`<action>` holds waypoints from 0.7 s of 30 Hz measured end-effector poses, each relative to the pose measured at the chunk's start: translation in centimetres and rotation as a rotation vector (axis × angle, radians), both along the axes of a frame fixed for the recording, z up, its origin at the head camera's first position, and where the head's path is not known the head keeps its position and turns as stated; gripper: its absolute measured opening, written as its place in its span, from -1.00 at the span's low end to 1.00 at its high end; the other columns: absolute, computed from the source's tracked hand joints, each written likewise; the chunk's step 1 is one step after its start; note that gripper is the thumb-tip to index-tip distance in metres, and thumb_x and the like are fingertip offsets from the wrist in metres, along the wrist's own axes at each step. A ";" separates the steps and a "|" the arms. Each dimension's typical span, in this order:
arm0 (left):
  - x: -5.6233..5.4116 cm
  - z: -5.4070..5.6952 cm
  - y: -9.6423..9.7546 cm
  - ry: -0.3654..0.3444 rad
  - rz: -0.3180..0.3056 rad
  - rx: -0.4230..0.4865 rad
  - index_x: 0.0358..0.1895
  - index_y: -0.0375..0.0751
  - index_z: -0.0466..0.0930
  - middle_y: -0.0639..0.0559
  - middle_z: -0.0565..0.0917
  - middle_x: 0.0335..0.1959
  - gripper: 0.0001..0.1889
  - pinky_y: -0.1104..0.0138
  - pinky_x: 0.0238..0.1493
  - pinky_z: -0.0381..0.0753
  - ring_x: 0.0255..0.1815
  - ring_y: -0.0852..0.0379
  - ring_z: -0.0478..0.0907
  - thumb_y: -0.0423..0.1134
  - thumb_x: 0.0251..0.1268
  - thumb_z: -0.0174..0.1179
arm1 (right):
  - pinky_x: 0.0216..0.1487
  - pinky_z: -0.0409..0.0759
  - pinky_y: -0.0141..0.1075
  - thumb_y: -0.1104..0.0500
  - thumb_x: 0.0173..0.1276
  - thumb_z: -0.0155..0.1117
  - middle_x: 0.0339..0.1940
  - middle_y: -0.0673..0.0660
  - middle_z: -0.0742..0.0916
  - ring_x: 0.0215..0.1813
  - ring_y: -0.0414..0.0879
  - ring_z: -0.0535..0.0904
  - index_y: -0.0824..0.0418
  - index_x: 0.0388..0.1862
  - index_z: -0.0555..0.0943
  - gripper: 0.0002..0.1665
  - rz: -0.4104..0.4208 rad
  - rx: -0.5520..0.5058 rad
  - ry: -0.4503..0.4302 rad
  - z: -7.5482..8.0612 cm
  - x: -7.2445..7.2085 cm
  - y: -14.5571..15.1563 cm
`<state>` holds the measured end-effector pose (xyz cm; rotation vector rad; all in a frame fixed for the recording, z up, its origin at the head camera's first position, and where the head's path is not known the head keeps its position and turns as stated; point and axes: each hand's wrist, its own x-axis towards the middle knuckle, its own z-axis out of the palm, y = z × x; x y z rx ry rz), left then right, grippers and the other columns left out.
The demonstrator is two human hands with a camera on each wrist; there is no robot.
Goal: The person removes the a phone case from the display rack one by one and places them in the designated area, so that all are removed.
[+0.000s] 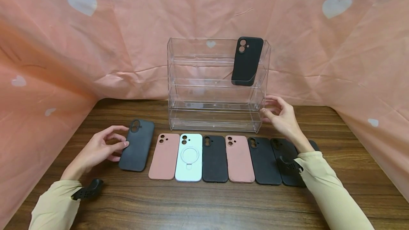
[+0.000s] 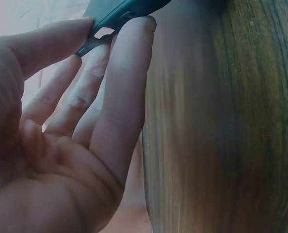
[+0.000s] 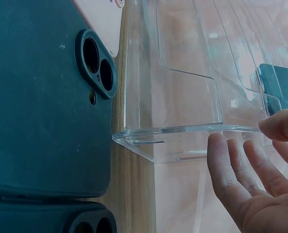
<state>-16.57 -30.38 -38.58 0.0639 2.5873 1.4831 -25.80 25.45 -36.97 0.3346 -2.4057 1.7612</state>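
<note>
My left hand [image 1: 103, 147] pinches the left edge of a dark grey phone case [image 1: 138, 148] between thumb and fingers, at the left end of a row of cases. In the left wrist view, only a corner and side slot of that case [image 2: 129, 13] show beyond the fingertips. At the right side of a clear tiered display rack [image 1: 215, 130] is my right hand [image 1: 280, 115]. Its fingertips and thumb are right at the rack's side panel [image 3: 183, 130], with the fingers loosely extended. A black phone case [image 1: 249, 59] leans upright in the rack's upper right part.
Along the rack's front lie a pink case [image 1: 164, 157], a white case with a ring [image 1: 188, 169], a black case [image 1: 215, 159], a second pink case [image 1: 240, 159] and several dark cases [image 1: 265, 162] under the right forearm. Pink curtains [image 1: 134, 38] enclose the wooden table [image 1: 179, 205].
</note>
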 end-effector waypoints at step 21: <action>0.0 -0.9 -0.4 -0.168 -0.096 0.005 0.46 -0.23 0.31 -0.26 0.65 0.08 -0.37 0.15 -0.27 0.78 -0.10 0.16 0.71 -0.16 0.42 0.30 | -0.22 0.76 -0.33 0.43 0.44 0.20 0.06 0.13 0.60 -0.12 -0.29 0.72 0.40 0.43 0.34 -0.40 0.012 -0.012 0.025 -0.2 -0.1 0.1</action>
